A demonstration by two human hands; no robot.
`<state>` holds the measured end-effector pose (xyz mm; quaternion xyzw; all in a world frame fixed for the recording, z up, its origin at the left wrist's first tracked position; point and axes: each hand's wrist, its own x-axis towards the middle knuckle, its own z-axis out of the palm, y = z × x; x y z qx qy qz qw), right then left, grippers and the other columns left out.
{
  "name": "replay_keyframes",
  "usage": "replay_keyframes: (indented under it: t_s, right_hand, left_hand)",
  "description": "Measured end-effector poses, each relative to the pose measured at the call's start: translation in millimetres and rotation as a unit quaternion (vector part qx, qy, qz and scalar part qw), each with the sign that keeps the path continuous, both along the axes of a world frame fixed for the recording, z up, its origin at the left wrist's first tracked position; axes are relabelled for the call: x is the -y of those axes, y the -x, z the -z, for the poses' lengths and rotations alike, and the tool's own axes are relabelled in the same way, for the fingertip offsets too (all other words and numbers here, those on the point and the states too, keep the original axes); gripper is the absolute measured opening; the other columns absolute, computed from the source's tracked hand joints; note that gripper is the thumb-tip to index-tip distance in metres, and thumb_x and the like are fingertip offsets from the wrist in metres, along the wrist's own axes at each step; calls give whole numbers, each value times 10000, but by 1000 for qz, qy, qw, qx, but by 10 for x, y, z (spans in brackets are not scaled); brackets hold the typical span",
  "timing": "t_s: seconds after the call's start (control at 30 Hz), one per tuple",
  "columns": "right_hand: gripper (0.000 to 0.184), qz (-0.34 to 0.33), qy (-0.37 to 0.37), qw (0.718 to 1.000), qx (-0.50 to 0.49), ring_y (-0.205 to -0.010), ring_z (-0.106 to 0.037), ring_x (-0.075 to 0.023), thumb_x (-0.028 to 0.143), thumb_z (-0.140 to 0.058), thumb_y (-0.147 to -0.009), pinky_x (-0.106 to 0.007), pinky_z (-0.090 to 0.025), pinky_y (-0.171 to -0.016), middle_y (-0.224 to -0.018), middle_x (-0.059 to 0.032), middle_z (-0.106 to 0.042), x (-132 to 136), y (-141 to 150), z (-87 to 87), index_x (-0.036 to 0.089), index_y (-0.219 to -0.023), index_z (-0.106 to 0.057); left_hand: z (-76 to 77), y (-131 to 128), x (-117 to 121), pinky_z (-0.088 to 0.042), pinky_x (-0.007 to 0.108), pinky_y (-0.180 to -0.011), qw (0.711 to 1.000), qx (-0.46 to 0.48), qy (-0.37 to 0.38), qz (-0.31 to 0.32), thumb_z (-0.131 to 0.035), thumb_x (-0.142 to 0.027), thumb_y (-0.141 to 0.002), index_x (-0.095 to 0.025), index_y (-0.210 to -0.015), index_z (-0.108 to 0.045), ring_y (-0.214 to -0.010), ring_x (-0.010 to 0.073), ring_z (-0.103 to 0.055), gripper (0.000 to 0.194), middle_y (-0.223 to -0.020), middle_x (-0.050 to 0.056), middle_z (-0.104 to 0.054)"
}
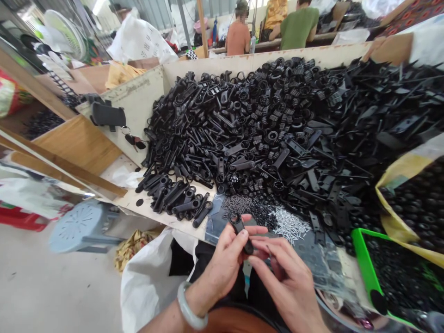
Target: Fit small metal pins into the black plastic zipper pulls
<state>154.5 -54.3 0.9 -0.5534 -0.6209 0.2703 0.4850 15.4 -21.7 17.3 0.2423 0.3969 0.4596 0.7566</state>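
My left hand grips a black plastic handle part, thumb on top, its ring-shaped end pointing away from me. Close beside it, my right hand has its fingers curled together near the part's lower end; what they pinch, if anything, is too small to make out. Just beyond my hands lie a patch of silvery pins and a patch of small dark grey pieces. Similar black handle parts are lined up in a cluster to the left.
A large heap of black plastic parts fills the walled bench. At right are a green tray of small black pieces and a yellow-edged sack of round black pieces. A blue stool stands left. Other people sit beyond the bench.
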Motion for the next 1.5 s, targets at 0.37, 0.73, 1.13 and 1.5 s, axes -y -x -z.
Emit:
replay_keyframes:
  t_s: [0.37,0.73,1.13,1.5]
  right_hand:
    - [326,-136,225,952,-156,-542,-484,-126,518,-746,-856,-244,-421,-480,-644,15,-581,-344,-96,13,194,-818,-743]
    - [377,-116,180,974,-71,-541,-539,-138,533,-705,-851,-243,-456,-494,-687,-16,-679,-579,158,40,198,-989,-809]
    - [360,13,52,986,159,-734,-654,-200,438,-532,-964,-328,-508,-684,-957,-76,-749,-1399,-128,28,198,-1079,-775]
    - [222,-8,-9,981,191,-757,-657,-180,371,-600,-962,-302,-476,-676,-1063,-56,-735,-1594,-99,-6,248,-951,-784]
  left_hand:
    - [-70,255,81,-585,282,-614,981,-64,-32,178,-695,-402,-946,-368,-1653,39,-697,180,-723,1020,-909,53,-739]
    - [-51,1078,-289,-487,451,-916,706,-615,-290,-199,-686,-307,-908,-267,-1064,-801,-949,301,-676,199,-989,91,-793]
    - [145,1409,-647,-352,516,-964,428,-807,-366,-177,-589,-296,-983,-246,-1187,-746,-1131,349,-557,262,-1241,111,-729]
    - [-141,506,-1249,-377,449,-966,511,-690,-510,-45,-556,-218,-1010,-242,-1131,-724,-1129,265,-567,209,-1130,62,-751]
